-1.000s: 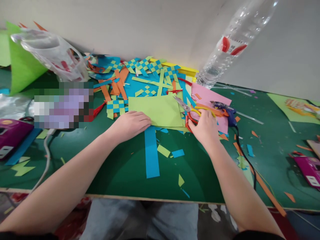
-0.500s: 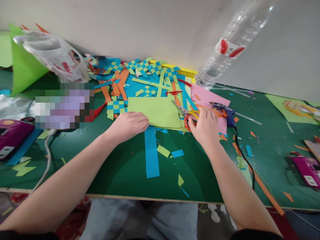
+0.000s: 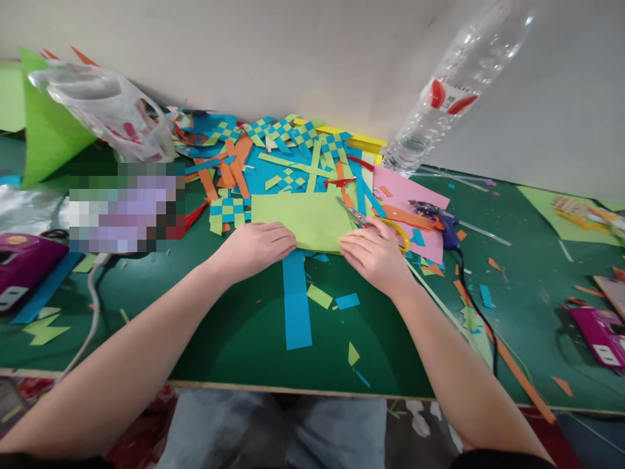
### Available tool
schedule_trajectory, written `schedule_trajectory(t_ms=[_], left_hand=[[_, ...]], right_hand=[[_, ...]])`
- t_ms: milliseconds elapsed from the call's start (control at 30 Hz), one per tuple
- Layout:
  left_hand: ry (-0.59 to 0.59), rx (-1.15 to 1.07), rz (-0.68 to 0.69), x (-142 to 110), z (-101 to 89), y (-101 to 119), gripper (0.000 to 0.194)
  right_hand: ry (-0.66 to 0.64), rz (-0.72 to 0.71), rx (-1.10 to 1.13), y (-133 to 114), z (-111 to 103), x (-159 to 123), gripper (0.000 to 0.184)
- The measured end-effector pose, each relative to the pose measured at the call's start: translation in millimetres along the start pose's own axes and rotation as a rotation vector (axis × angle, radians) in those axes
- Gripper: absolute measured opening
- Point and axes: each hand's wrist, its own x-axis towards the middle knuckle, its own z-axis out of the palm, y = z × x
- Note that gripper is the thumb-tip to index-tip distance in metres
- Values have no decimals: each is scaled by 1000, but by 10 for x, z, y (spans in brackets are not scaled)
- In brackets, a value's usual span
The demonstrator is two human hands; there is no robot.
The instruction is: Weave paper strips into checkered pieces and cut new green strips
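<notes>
A light green sheet of paper lies in front of me, its near edge bowed slightly upward. My left hand grips its near left corner, fingers pressed together and the thumb hidden. At the near right corner my right hand holds the same sheet between fingers and a mostly hidden thumb. Scissors with a yellow handle loop lie behind my right hand, partly covered by it, blades pointing to the back left. A blue paper strip sticks out toward me from beneath the green sheet's near edge.
Woven blue-and-green paper pieces pile up along the wall. A plastic bottle leans there. To the right are pink paper and a dark blue tool with a black cord. A plastic-bagged cup stands left, near a pixelated object.
My right hand has left the scissors and moved left onto the green sheet's near right corner. The sheet's near edge now bows. My left hand has shifted only slightly.
</notes>
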Motion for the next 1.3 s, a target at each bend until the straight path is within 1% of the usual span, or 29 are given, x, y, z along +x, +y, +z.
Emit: schedule_trajectory(t_ms=[167, 333, 433, 567, 733, 800, 1000, 1167, 1300], left_hand=[[-36, -37, -9, -11, 10, -4, 29], [-79, -38, 13, 4, 26, 12, 29], [-75, -26, -6, 17, 23, 29, 29], [-68, -27, -35, 28, -8, 45, 30], [-85, -79, -83, 29, -33, 43, 30], [-80, -85, -91, 22, -32, 35, 29], [-57, -65, -105, 4, -26, 24, 39], [-52, -97, -207, -10, 24, 20, 40], [-94, -48, -242, -12, 97, -11, 41]], right_hand=[[-31, 0, 36, -22, 10, 7, 28], [-9, 39, 56, -26, 17, 13, 27], [22, 49, 75, -20, 2, 15, 24], [55, 77, 168, -21, -5, 17, 19], [12, 144, 235, -21, 31, 7, 18], [17, 153, 248, -19, 41, 2, 18], [23, 163, 276, -29, 35, -7, 21], [44, 248, 292, -35, 58, -15, 19], [22, 305, 288, -38, 65, -8, 16]])
